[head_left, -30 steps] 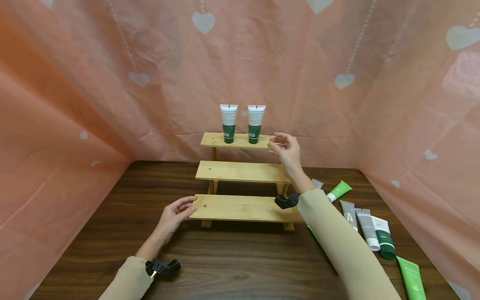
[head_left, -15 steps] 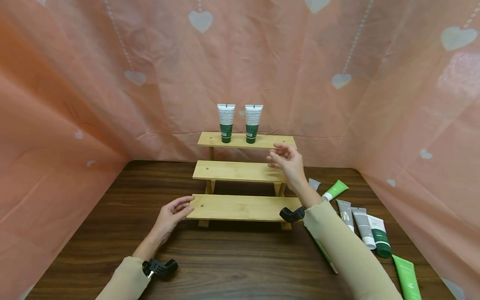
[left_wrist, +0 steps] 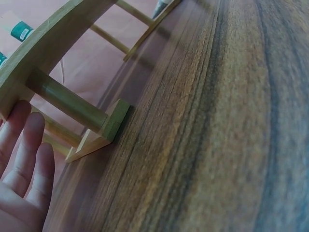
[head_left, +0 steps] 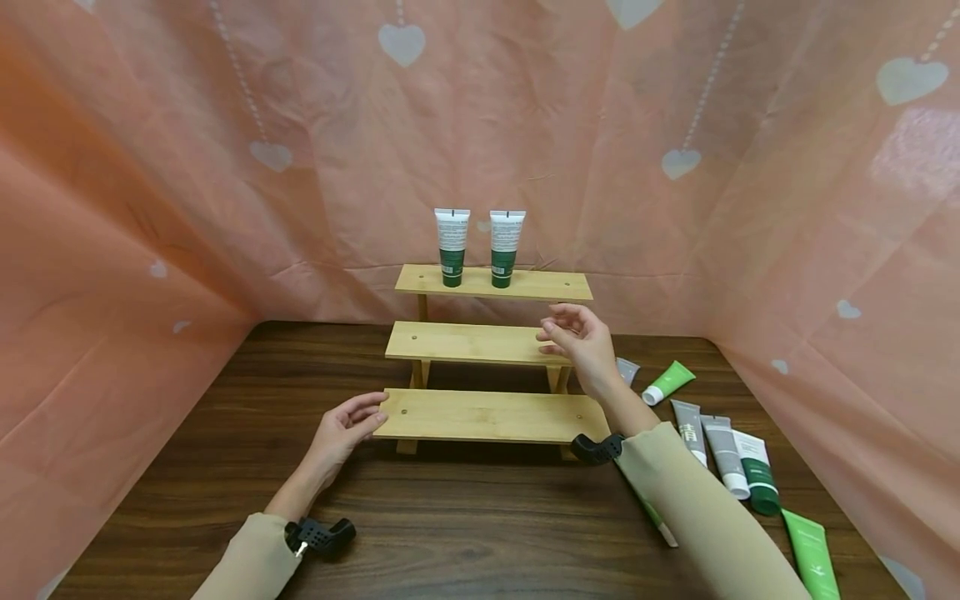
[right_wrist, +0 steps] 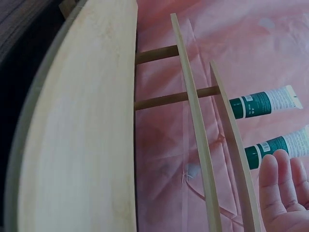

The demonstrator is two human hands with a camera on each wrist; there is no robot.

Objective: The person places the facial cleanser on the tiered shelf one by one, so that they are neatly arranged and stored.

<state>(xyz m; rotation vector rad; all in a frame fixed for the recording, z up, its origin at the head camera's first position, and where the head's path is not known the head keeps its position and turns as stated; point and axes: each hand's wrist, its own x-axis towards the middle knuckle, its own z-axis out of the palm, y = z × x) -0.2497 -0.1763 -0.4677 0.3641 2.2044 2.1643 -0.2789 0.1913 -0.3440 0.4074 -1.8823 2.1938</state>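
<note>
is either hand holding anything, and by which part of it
The right hand holds nothing. The left hand is at the left end of the lowest long, pale wooden shelf; whether it grips that end or only touches it cannot be told.

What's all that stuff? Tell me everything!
Rack: 1, pale wood, on table
Table: 1, dark brown, beneath
Standing tubes: 2, white and green, top shelf
Flat tube: 1, white and green, table's right
Grey tubes: 3, grey, table's right
Green tubes: 2, bright green, table's right
Half-hidden item: 1, greenish, by right sleeve
Cloth: unclear count, pink with hearts, behind
Wrist gadgets: 2, black, sleeve ends
Sleeves: 2, beige, both arms
Left hand: 1, at bottom shelf
Right hand: 1, by middle shelf
</note>
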